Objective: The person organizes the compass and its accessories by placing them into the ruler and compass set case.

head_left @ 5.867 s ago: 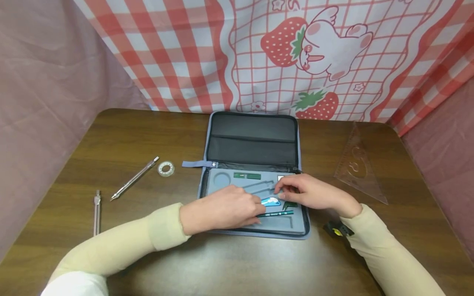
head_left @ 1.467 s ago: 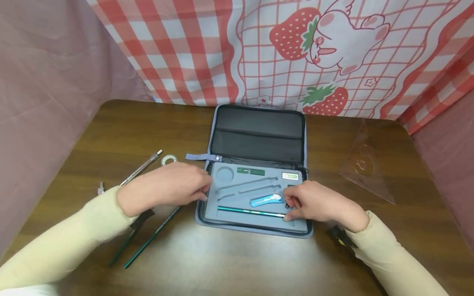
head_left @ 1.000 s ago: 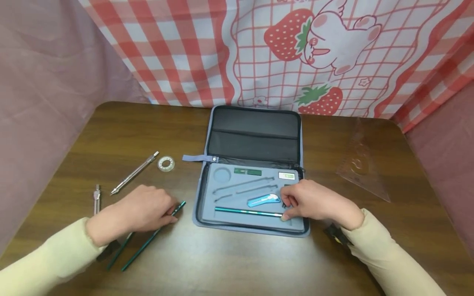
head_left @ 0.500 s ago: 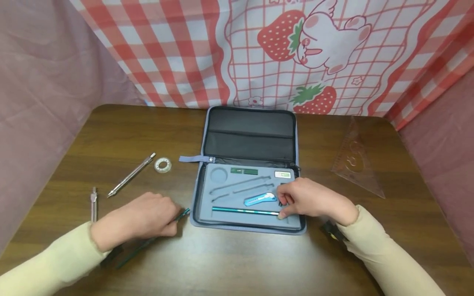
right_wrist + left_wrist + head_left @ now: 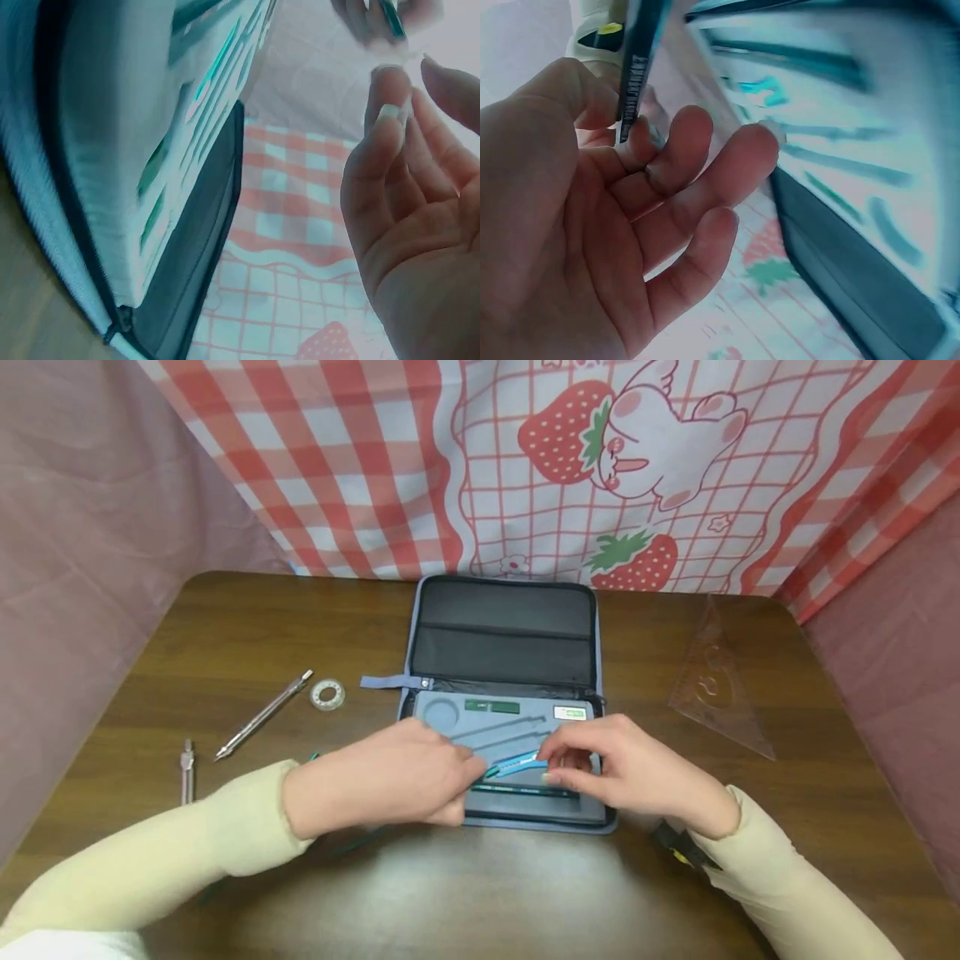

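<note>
In the head view my left hand (image 5: 390, 772) reaches over the left part of the open case and pinches a dark green pencil (image 5: 637, 82) between thumb and finger. The pencil's near end overlaps the blue utility knife (image 5: 519, 763). My right hand (image 5: 607, 760) hovers over the tray's right side, fingers bent toward the thumb with nothing between them in the right wrist view. Another green pencil (image 5: 517, 790) lies in the grey foam tray (image 5: 525, 808), below the knife. A green lead box (image 5: 492, 706) and a white eraser (image 5: 570, 713) sit along the tray's top.
Two silver compass-like tools, one slanted (image 5: 262, 716) and one upright (image 5: 187, 772), lie left of the case beside a clear ring (image 5: 327, 694). A green stick (image 5: 363, 841) shows under my left forearm. Right of the case lies a transparent set square (image 5: 712, 685).
My left hand has picked up a pencil left of the case and carried it right, over the tray. My right hand has let go of the slotted pencil's end and shifted slightly.
</note>
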Available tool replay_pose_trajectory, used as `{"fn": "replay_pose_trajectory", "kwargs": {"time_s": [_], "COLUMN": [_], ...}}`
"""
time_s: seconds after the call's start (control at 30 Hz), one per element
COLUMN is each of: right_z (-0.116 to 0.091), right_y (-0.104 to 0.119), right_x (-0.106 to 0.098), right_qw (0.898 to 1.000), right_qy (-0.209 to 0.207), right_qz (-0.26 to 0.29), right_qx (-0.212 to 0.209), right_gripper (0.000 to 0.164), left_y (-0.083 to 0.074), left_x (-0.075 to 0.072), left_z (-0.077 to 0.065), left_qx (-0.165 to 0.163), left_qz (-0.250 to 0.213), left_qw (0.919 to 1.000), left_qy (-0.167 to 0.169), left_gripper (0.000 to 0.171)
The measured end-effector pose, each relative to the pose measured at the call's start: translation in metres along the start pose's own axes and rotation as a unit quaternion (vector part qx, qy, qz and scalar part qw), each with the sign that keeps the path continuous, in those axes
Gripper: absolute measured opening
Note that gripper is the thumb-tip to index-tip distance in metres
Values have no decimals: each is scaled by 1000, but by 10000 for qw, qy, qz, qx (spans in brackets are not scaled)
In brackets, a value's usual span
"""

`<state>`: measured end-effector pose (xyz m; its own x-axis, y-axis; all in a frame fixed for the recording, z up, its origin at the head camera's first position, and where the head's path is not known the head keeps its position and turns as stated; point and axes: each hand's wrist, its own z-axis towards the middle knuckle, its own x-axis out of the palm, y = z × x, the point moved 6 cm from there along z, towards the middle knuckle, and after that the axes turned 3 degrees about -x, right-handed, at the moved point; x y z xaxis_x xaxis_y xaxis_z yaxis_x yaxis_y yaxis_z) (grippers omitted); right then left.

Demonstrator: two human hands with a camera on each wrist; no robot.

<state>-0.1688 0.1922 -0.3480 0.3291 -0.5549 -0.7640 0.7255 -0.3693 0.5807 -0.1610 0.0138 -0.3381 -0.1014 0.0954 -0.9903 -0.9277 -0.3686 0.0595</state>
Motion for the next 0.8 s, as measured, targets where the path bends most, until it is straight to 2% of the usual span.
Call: {"fn": "replay_pose_trajectory", "kwargs": {"time_s": [0.17, 0.33, 0.47, 0.6, 0.7, 0.8], "right_z": [3, 0, -2, 0, 3, -1], "right_y": [10, 4, 2, 11, 18, 16], "right_x": [-1, -8, -11, -18, -27, -35], "right_qw": [9979, 9964, 9971, 9978, 9983, 9988], "right_qy": [-392, -680, -674, -634, -580, -462], "right_qz": [-356, -479, -359, -161, -63, -139], "right_qx": [-374, -163, -45, -73, -51, 100], "right_gripper": [19, 14, 12, 9, 7, 12], "left_y": [-7, -5, -5, -4, 1, 5], "left_x": [7, 12, 15, 17, 21, 28], "left_z": [34, 54, 62, 67, 66, 62], "left_qx": [141, 142, 137, 77, -48, -134], "left_qz": [19, -305, -548, -755, -1239, -1801], "left_qw": [9994, 9980, 9955, 9929, 9852, 9718], "left_qy": [302, 537, 756, 919, 1184, 1518], "left_gripper": [9, 6, 4, 5, 7, 10]}}
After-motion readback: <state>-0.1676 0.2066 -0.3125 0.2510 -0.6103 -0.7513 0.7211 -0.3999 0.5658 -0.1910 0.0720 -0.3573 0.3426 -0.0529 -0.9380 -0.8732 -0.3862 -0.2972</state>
